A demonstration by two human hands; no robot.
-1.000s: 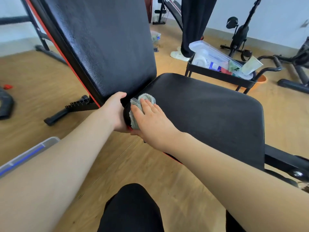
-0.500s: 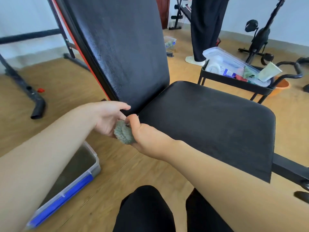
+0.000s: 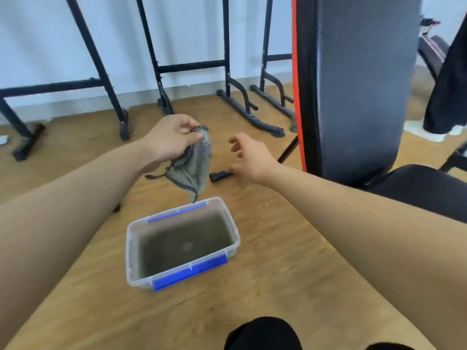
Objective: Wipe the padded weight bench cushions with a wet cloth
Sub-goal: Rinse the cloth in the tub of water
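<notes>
While it hangs in the air over the floor, the grey-green cloth [image 3: 194, 165] is held by the left hand [image 3: 169, 140], whose fingers [image 3: 188, 127] pinch its upper, net-patterned edge against the thumb. The cloth droops in loose folds, with its lowest corner close above the far rim of a clear plastic tub [image 3: 131, 248]. That tub sits on the wooden floor [image 3: 278, 261], holds murky water [image 3: 184, 243], and has blue clips [image 3: 189, 274] on its near and far sides.

Just to the right of the cloth and apart from it, the right hand [image 3: 252, 157] hovers with its fingers loosely curled and spread, holding nothing.

Further right, the black backrest cushion [image 3: 361, 84] stands steeply upright with a red stripe down its left edge, and the black seat cushion [image 3: 417, 188] shows partly behind the right forearm. Black metal frames [image 3: 156, 66] stand along the pale wall beyond. A dark-clothed knee [image 3: 262, 334] shows at the bottom edge. At the far right are another person's dark trouser leg [image 3: 447, 97] and pale shoe [image 3: 417, 128].
</notes>
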